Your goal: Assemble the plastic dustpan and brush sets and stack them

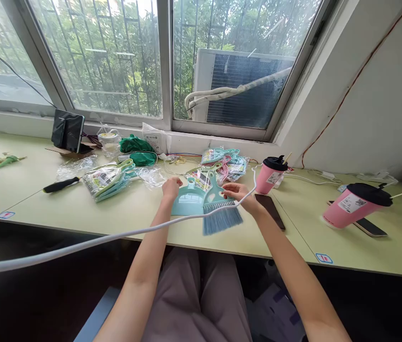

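My right hand (236, 191) pinches a small mint-green hand brush (215, 190) by the side of its head. The brush's blue-grey bristles (222, 221) point down toward the table's front edge. Behind and left of it, a matching mint-green dustpan (187, 202) lies on the table. Curled closed, my left hand (171, 188) is at the dustpan's left side; whether its fingers grip the rim is hidden. Just beyond lie several bagged brush-and-dustpan sets (222, 161) in mint, pink and blue.
A white cable (122, 235) crosses close in front of the view. Left are another bagged set (110, 178), a black-handled tool (61, 185) and a propped tablet (67, 130). Right are pink cups (267, 180) with black lids and a dark phone (270, 211). A green bag (138, 151) lies near the window.
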Tool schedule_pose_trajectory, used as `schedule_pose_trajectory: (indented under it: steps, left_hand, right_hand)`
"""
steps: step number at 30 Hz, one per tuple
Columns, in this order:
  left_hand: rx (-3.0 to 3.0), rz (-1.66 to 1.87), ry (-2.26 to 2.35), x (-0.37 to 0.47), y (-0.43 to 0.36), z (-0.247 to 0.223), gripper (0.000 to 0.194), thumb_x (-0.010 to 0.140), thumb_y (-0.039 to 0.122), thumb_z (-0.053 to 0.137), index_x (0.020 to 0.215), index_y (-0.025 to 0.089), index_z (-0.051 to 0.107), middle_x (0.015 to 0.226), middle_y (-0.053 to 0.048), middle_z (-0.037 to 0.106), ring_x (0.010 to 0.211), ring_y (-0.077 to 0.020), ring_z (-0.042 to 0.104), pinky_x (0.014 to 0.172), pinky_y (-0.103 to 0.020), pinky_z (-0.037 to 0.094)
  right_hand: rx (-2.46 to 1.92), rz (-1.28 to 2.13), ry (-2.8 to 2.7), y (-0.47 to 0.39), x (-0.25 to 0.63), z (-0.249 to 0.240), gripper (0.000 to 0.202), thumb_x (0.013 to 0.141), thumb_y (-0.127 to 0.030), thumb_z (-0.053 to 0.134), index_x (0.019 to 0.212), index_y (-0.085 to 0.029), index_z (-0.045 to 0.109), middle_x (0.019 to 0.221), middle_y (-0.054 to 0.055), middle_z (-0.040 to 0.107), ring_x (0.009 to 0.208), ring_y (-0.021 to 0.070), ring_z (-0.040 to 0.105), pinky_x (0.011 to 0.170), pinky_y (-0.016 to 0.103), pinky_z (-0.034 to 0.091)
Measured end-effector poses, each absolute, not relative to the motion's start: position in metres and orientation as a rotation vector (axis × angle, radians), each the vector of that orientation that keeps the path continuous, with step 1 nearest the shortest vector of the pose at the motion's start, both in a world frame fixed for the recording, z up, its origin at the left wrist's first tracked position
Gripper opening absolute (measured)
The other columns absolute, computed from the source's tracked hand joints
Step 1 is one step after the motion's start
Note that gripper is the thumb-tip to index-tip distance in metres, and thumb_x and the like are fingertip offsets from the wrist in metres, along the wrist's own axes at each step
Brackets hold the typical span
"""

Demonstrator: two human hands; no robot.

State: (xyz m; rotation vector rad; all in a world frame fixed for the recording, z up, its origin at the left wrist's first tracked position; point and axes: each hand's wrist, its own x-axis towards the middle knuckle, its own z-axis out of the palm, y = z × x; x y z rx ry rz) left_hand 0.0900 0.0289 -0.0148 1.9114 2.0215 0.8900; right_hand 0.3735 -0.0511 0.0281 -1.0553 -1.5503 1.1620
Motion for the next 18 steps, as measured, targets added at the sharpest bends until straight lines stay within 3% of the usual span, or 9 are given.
schedule_pose_trajectory:
  steps: [6, 12, 18]
  left_hand:
    - [1.869, 0.869, 2.089, 0.085, 0.028, -0.014, 0.013, 0.079, 0.023, 0.063, 0.084, 0.024, 0.075, 0.107, -0.008, 0.073, 0.104, -0.0263, 0.064, 0.082, -0.032, 0.045]
    - [1.838, 0.869, 2.107, 0.085, 0.029, -0.014, 0.013, 0.077, 0.024, 0.065, 0.085, 0.024, 0.074, 0.106, -0.007, 0.073, 0.102, -0.0257, 0.065, 0.08, -0.031, 0.045]
    - [1.866, 0.916, 2.034, 0.091, 0.029, -0.015, 0.017, 0.085, 0.03, 0.059, 0.089, 0.023, 0.075, 0.103, -0.006, 0.074, 0.096, -0.0243, 0.065, 0.077, -0.03, 0.044]
  right_hand:
    - [-1.079, 1.149, -1.39, -0.009, 0.311, -0.012, 0.041, 0.055, -0.043, 0.086, 0.08, -0.016, 0.067, 0.066, 0.002, 0.07, 0.064, 0.0173, 0.068, 0.078, 0.036, 0.057]
    - [-1.163, 0.869, -1.421, 0.001, 0.293, -0.042, 0.02, 0.079, -0.034, 0.069, 0.089, -0.016, 0.067, 0.083, 0.006, 0.073, 0.074, 0.0179, 0.072, 0.079, 0.034, 0.059]
    - [-1.131, 0.577, -1.606, -0.004, 0.296, -0.049, 0.013, 0.082, -0.023, 0.061, 0.091, -0.018, 0.069, 0.092, 0.008, 0.073, 0.086, 0.0217, 0.07, 0.083, 0.037, 0.057]
